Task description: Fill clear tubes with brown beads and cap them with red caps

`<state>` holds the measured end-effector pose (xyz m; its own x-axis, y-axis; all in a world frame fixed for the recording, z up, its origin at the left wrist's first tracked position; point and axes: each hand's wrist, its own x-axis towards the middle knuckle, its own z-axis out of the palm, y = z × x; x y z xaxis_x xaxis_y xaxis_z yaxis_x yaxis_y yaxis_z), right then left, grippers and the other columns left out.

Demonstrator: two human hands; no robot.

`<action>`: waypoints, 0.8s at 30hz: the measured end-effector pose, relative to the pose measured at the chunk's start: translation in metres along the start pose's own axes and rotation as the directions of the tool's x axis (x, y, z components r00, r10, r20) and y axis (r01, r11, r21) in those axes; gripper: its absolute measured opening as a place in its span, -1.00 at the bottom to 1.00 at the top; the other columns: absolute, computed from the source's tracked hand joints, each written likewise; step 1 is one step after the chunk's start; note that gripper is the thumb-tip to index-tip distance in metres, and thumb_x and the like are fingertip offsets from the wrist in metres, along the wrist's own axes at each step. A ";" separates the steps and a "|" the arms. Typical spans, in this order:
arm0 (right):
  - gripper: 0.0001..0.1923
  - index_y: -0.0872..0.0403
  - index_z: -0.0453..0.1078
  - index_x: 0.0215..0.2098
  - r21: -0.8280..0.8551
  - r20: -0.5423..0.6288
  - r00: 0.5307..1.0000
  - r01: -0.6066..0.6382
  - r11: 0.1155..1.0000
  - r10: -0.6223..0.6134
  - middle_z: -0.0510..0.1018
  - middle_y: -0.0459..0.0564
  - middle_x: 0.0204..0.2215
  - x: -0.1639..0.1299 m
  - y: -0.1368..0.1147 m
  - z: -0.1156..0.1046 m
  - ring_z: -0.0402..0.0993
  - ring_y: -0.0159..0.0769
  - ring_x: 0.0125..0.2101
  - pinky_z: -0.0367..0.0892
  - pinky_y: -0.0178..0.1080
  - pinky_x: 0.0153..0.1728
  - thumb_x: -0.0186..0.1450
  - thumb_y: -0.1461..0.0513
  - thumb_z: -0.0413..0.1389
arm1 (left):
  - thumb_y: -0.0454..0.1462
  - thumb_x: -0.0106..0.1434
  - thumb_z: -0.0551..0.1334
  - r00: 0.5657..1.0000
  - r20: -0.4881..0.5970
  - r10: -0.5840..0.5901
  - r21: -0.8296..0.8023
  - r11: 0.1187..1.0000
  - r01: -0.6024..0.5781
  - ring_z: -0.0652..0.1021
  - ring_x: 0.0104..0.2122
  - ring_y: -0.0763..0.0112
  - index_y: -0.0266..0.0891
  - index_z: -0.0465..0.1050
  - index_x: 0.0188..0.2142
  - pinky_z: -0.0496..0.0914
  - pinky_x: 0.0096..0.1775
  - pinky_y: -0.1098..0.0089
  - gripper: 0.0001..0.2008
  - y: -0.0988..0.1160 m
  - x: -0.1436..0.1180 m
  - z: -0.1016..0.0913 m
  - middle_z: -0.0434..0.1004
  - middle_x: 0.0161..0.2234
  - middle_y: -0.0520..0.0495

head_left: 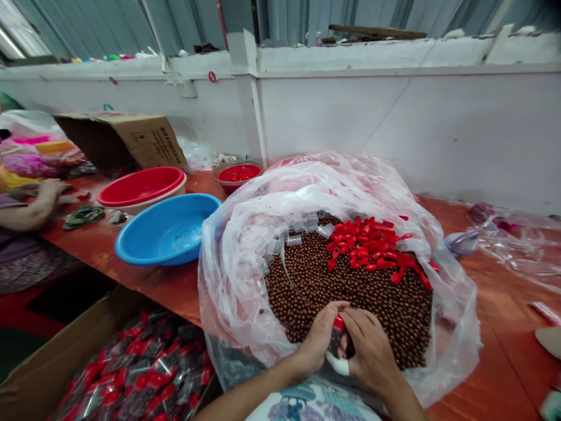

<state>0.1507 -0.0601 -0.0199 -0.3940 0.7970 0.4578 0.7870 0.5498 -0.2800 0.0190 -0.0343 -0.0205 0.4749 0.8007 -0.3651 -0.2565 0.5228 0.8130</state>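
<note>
Both my left hand [319,337] and my right hand [370,345] are wrapped round a small clear container with a red cap [338,323], dark balls showing through its wall. The right thumb has a white covering. Just beyond my hands, a large clear plastic bag [236,280] with its sides rolled down holds a heap of small brown balls [333,280]. Red caps [368,242] lie on the heap's far right side. Empty clear containers [274,245] line its far left edge.
Left of the bag stand a blue basin [169,228] and a red basin [140,186]. A carton at lower left holds many red-capped containers [149,368]. Behind are a small bowl of red pieces [239,173] and a cardboard box [149,140]. Another person's arm [39,204] rests at far left.
</note>
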 end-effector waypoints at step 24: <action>-0.61 0.02 0.26 0.04 -0.112 -0.051 0.936 -0.353 0.929 0.349 0.34 0.08 -0.02 -0.014 0.068 -0.007 0.22 -0.11 0.00 0.19 0.03 0.00 0.25 0.29 -0.10 | -0.39 0.16 0.12 0.859 0.104 0.501 0.991 -0.120 -0.050 0.33 -0.12 0.21 -0.21 0.41 -0.11 0.21 -0.08 0.27 -0.71 0.138 0.118 -0.129 0.41 -0.17 -0.14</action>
<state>0.2127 -0.0356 -0.0388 -0.0692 0.9249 0.3738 0.9234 0.2012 -0.3270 -0.0689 0.1697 -0.0101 0.3672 0.9194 0.1410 0.8416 -0.3930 0.3706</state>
